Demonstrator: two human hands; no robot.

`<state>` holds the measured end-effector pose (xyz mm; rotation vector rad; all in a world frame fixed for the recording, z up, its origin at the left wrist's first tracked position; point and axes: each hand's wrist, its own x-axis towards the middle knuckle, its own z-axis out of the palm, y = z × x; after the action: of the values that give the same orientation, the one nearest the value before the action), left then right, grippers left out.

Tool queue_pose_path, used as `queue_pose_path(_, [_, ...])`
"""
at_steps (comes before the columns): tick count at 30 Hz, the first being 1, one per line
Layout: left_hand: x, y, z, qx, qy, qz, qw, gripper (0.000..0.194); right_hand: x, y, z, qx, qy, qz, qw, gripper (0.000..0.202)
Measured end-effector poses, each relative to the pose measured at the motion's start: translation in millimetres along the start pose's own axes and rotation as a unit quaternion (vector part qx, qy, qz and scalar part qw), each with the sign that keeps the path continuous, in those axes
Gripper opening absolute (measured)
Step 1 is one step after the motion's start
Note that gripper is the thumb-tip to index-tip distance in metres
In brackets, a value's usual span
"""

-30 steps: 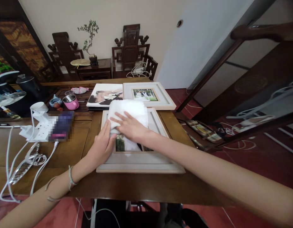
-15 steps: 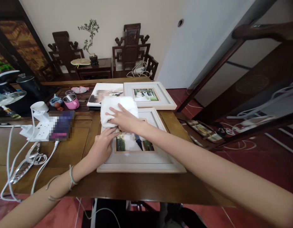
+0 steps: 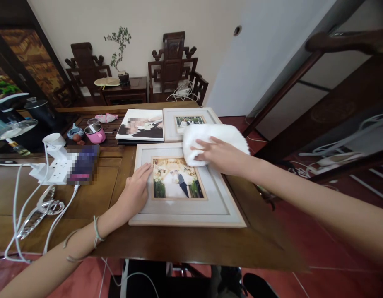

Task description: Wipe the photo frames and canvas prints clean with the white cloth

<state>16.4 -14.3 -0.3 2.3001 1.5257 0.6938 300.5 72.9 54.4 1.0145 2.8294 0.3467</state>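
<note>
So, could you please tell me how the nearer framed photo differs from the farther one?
The nearer framed photo has the left hand at its left edge; the farther framed photo does not. The white cloth hides the farther one's lower right but the nearer one's upper right. Both face up and have pale frames.

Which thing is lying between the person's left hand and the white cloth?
In the head view, the couple's photo in the nearer picture frame lies between the left hand and the white cloth.
</note>
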Motion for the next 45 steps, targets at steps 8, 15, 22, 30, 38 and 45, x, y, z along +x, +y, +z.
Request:
queue_pose_path(8, [1,-1,-0.4,0.010,0.001,0.002,1.000,0.060,-74,-58,1,0.089,0.026,0.004,0.996,0.063])
queue_pose_path(15, [2,-4,-2.4,0.002,0.008,0.028,1.000,0.060,-116,-77,-44,0.188,0.044,0.008,0.981,0.067])
queue_pose_path(22, [2,-6,-3.5,-0.003,0.018,0.047,0.999,0.060,-36,-34,-35,0.015,0.104,0.067,0.992,0.062])
queue_pose_path(30, [2,-5,-3.2,0.024,0.004,0.027,0.999,0.058,-36,-73,-8,0.061,0.031,0.007,0.998,0.051])
queue_pose_path(38, [3,-3,-2.1,0.019,0.015,0.023,0.999,0.059,-101,-115,-54,0.191,0.018,0.007,0.981,0.056])
queue_pose_path(45, [3,-3,-4.0,0.028,-0.002,0.020,0.999,0.056,-46,-62,-2,0.018,0.044,0.052,0.998,0.066])
